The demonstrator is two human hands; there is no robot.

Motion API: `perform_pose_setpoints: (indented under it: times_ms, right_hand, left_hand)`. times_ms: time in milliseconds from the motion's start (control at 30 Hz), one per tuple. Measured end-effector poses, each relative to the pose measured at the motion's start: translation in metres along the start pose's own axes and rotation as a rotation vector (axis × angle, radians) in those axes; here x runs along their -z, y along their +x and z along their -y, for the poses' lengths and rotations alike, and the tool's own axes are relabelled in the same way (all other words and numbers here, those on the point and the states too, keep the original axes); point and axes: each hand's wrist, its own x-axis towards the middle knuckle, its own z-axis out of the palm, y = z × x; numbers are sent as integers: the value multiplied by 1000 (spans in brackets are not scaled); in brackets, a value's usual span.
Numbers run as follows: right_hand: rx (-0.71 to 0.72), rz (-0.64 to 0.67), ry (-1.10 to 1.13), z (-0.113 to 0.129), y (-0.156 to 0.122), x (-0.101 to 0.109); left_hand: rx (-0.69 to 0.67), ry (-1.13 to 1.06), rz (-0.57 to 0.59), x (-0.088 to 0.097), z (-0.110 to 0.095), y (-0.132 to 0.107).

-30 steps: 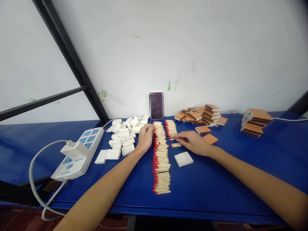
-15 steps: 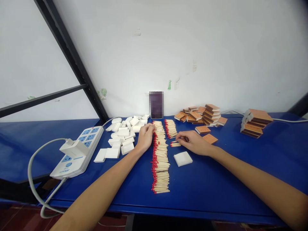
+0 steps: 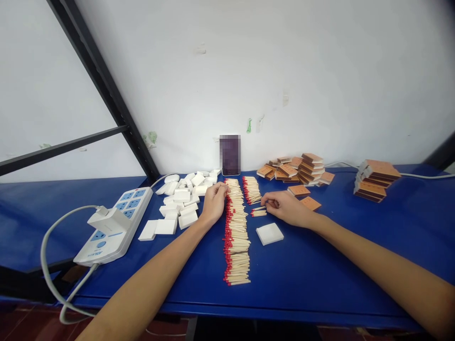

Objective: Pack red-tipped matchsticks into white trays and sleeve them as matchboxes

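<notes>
On the blue table (image 3: 305,279), you had your left hand (image 3: 213,204) at the far end of the long row of matches (image 3: 239,232), along its red-head side. Fingers there were curled together, tips against or just beside the match heads; cannot tell whether they pinched any. Your right hand (image 3: 287,208) was right of the short row of matches (image 3: 252,190), thumb and index bent close to each other by the small group of matches (image 3: 259,213); cannot tell if a match sat between them. Both rows ran side by side with a gap between, heads pointing left; the small group lay just nearer you than the short row. You had one white box (image 3: 270,234) lying flat near the right hand, between it and the table's near edge. Left of your left hand: heap of white boxes (image 3: 182,195). Beyond your right hand: pile of orange matchboxes (image 3: 293,169), with a matchbox stack (image 3: 377,180) farther right. Phone (image 3: 230,156), pixelated, stood upright near the wall (image 3: 220,85). Power strip (image 3: 140,201), charger plugged in, was far left.
</notes>
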Motion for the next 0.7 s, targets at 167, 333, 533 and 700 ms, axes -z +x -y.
perform_pose_setpoints:
  times_ms: [167,333,533,700]
  right_hand:
    - [20,5,14,-1,-2,0]
    - [19,18,62,1,-3,-1]
    - [4,-2,-15,3,-2,-1]
    - [-4,-4,-52,3,-2,-1]
  left_hand:
    - [1,-7,4,0,2,1]
    - [4,-10,-1,0,2,2]
    - [-1,-2,7,0,-1,1]
    - [2,4,-9,0,-2,-1]
